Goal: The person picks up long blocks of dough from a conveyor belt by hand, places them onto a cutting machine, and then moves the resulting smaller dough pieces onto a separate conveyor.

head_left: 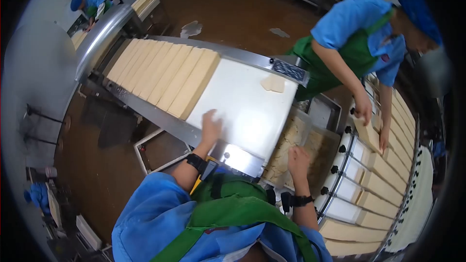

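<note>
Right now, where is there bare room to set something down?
The white belt shows a wide bare patch between the slab row, the flat scrap and the steel plate; the left hand overlaps its near-left edge. It's crowded at the right, where slabs and the co-worker's hands leave only narrow gaps.

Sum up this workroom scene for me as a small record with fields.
Left hand: bare hand, blurred, over the smooth white work surface
Right hand: bare hand, fingers curled, above pale-yellow scraps; contents unclear
Row: long, pale-yellow rectangular slabs, side by side, left of the white surface's bare part
Loose: thin, pale-yellow piece near the far edge
Nearby: co-worker in blue shirt and green apron, hands at another line of pale slabs
</note>
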The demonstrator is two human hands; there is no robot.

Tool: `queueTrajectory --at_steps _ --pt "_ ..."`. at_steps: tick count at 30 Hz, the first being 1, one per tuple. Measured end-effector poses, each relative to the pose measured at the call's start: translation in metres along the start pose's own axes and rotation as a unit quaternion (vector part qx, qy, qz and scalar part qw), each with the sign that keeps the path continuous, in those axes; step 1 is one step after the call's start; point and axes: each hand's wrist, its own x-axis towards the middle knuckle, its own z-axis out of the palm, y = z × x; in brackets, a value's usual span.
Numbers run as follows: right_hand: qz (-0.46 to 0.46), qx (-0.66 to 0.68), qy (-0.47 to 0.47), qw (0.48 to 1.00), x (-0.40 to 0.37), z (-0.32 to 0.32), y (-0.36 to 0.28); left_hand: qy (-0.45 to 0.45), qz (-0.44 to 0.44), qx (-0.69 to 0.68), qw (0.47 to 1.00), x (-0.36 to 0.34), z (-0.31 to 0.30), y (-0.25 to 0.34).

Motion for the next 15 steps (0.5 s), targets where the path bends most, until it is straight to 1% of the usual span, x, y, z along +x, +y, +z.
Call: queueTrajectory --at_steps 1,2,3,5,6,8,10,11,15 --pt "-0.005 0.005 0.001 1.000 0.013 0.012 -0.012 0.034 -0.021 0.126 0.991 0.006 -0.017 -0.013" --pt "-0.010 0.011 0.003 1.000 0.028 0.025 -0.027 0.065 -0.041 0.249 0.965 0.012 -0.031 -0.024" --pt "-0.013 0.016 0.007 1.000 0.042 0.039 -0.040 0.078 -0.076 0.279 0.954 0.018 -0.044 -0.031" --pt "-0.077 0.008 0.023 0.997 0.070 0.072 -0.051 0.102 -0.142 0.334 0.926 0.028 -0.067 -0.035" --pt "-0.107 0.003 0.031 0.994 0.085 0.090 -0.058 0.070 -0.173 0.312 0.932 0.035 -0.077 -0.034" --pt "-0.115 -0.044 0.016 0.992 0.114 0.128 -0.073 0.002 -0.230 0.264 0.937 0.050 -0.092 -0.033" --pt "-0.117 -0.088 -0.015 0.989 0.144 0.157 -0.099 -0.007 -0.194 0.323 0.926 0.058 -0.090 -0.034" --pt "-0.116 -0.131 -0.038 0.984 0.158 0.171 -0.107 -0.010 -0.175 0.353 0.919 0.057 -0.087 -0.033" --pt "-0.086 -0.144 -0.078 0.983 0.213 0.217 -0.164 -0.033 -0.129 0.400 0.907 0.056 -0.081 -0.039"
